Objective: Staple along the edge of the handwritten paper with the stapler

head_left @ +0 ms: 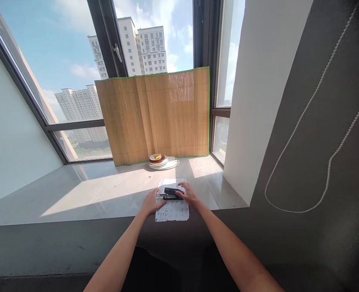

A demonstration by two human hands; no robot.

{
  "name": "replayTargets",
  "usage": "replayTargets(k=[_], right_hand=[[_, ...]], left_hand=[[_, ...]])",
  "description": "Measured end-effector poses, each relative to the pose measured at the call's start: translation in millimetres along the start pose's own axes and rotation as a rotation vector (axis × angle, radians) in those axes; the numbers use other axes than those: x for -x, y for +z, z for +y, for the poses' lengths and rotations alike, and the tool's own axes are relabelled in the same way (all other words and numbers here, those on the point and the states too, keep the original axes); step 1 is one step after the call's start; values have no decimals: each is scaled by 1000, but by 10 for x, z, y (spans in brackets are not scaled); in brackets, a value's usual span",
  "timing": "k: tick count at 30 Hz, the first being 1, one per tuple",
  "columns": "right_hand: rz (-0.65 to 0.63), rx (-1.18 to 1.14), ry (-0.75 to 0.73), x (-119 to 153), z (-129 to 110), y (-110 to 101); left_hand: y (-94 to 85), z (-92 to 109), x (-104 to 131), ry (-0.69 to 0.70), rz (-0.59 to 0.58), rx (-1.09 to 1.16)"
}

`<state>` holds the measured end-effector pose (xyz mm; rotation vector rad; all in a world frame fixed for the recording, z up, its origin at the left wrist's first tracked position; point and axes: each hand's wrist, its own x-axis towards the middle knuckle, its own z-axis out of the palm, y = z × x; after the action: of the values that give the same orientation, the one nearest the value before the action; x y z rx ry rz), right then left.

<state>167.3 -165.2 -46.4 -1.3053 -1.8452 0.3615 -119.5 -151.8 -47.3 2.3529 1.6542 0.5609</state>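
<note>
A sheet of paper [172, 211] with handwriting lies on the window sill, its near end hanging over the front edge. On it rests a black stapler [172, 192], with slim pen-like items [161, 196] at its left end. My right hand [190, 195] grips the stapler's right end between thumb and fingers; a bit of red shows there. My left hand [150, 203] lies at the paper's left edge, thumb and fingers apart around the ends of the slim items. Whether it touches them I cannot tell.
Behind the paper, a stack of plates [158, 162] stands on the sill [100, 190] against an upright bamboo mat [158, 117]. A white wall corner [252, 101] bounds the right side. Further right hangs a beaded blind cord [328, 170]. Small bits [116, 185] lie on the sill.
</note>
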Motion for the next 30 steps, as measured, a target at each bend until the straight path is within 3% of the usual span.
replayTargets(k=[2,4,11,21,26,30], right_hand=[[-85,-25,-86,24,1,41],[-123,-26,-77,40,2,56],[-95,-21,33,38,-18,12],[-167,-188,-42,96,-132,-41],[-19,-100,-23,107,-110,-33],[121,-74,27,100,-101,-54]], left_hand=[[1,-5,5,-3,-3,11],[-3,-5,14,-3,-3,21],[-41,36,53,5,0,54],[-96,60,74,19,-12,84],[-60,1,80,22,15,170],[-12,46,39,55,203,376]])
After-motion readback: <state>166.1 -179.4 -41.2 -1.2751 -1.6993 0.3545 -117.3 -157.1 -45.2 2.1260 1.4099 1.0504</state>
